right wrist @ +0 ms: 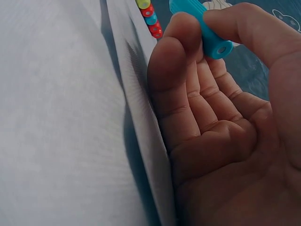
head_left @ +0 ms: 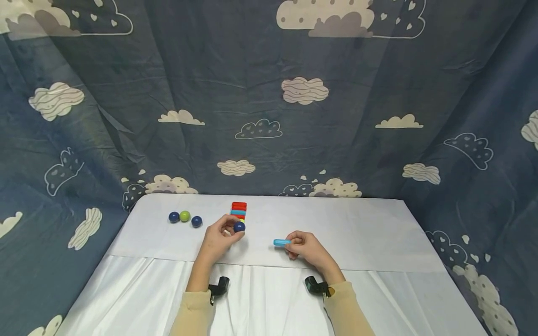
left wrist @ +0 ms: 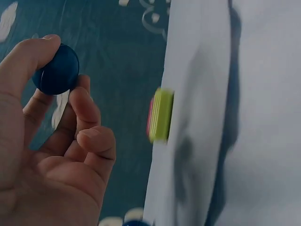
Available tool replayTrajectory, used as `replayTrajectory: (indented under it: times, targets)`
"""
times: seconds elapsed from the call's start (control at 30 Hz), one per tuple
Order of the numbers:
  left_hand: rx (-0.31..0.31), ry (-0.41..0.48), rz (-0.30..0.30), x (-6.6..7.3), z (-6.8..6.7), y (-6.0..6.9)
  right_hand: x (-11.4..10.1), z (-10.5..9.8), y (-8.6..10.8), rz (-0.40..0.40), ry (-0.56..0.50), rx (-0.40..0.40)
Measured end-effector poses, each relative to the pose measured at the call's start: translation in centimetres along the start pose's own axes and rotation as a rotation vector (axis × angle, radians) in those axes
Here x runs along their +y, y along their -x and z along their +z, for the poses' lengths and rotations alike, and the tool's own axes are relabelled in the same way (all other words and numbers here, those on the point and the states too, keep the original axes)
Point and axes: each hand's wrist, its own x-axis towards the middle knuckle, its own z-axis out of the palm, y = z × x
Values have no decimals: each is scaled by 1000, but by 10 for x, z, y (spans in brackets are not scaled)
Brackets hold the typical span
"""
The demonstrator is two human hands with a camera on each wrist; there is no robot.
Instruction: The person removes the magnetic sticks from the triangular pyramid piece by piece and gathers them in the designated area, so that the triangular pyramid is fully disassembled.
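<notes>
My left hand (head_left: 217, 240) pinches a dark blue ball (head_left: 239, 227) between thumb and fingers; the left wrist view shows the ball (left wrist: 59, 70) held up at the fingertips. My right hand (head_left: 308, 248) pinches one end of a light blue ribbed tube (head_left: 280, 242), whose end has a small hole in the right wrist view (right wrist: 220, 49). Just beyond the left hand lies a row of red, light blue and yellow-green tubes (head_left: 238, 212), side by side, its near end partly hidden by that hand and ball. The yellow-green tube (left wrist: 162, 115) also appears in the left wrist view.
Left of the row, two dark blue balls (head_left: 196, 221) and a green ball (head_left: 185, 216) rest on the white-covered table (head_left: 357, 233). Behind the table hangs a dark blue cloth (head_left: 260, 102) with cloud prints. Each wrist carries a black camera (head_left: 219, 286).
</notes>
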Motion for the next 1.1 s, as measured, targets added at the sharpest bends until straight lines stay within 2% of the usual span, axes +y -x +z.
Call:
replayTrajectory:
  times: [0.1,0.27,0.4,0.53,0.73,1.1]
  targets:
    - [103,-32,-44,-5,-22,0,-1,0,1,-2,3,-3]
    - [322,-64,-104,-15,-54,4,-3,1,1,-3,14,-7]
    - [497,-55,-101,-23,-67,7,-3,2,1,-12,21,-4]
    - [614,-82,-119,-35,-74,8,-2,2,1,-9,31,1]
    - [689,-130,-246,-51,-79,8,-1,2,0,-4,31,0]
    - [689,-173,-359,-57,-80,9,-1,2,-1,-11,27,-11]
